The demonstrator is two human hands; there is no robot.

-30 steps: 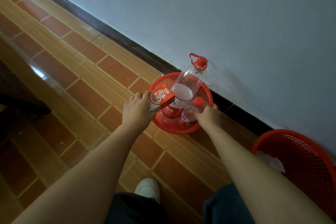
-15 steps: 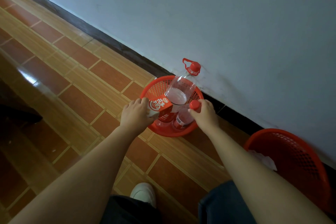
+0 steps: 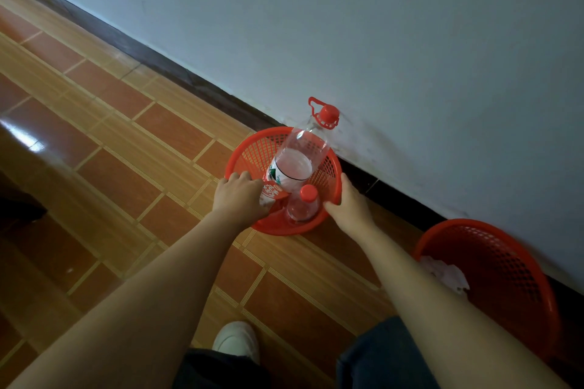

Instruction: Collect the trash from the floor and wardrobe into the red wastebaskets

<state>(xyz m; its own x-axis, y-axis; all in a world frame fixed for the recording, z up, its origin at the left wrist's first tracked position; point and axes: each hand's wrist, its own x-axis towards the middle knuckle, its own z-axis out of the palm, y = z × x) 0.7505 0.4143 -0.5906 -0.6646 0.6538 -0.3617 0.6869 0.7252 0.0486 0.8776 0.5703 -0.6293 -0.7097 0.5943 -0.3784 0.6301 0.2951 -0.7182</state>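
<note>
A red mesh wastebasket [image 3: 252,148] stands on the tiled floor against the wall. In it leans a large clear bottle [image 3: 297,161] with a red cap and handle. A small clear bottle [image 3: 302,206] with a red cap stands in it, nearer to me. My left hand [image 3: 237,196] grips a red drink carton [image 3: 273,192] just over the basket's near-left rim. My right hand [image 3: 348,206] holds the basket's right rim, thumb inside and fingers outside.
A second red wastebasket [image 3: 505,262] stands at the right by the wall, with crumpled white paper [image 3: 446,275] in it. A dark skirting board runs along the wall. My white shoe [image 3: 237,341] is on the tiles below.
My right hand let go of the small bottle, which now stands in the basket, and moved to the rim. My left hand brought the carton lower, over the basket.
</note>
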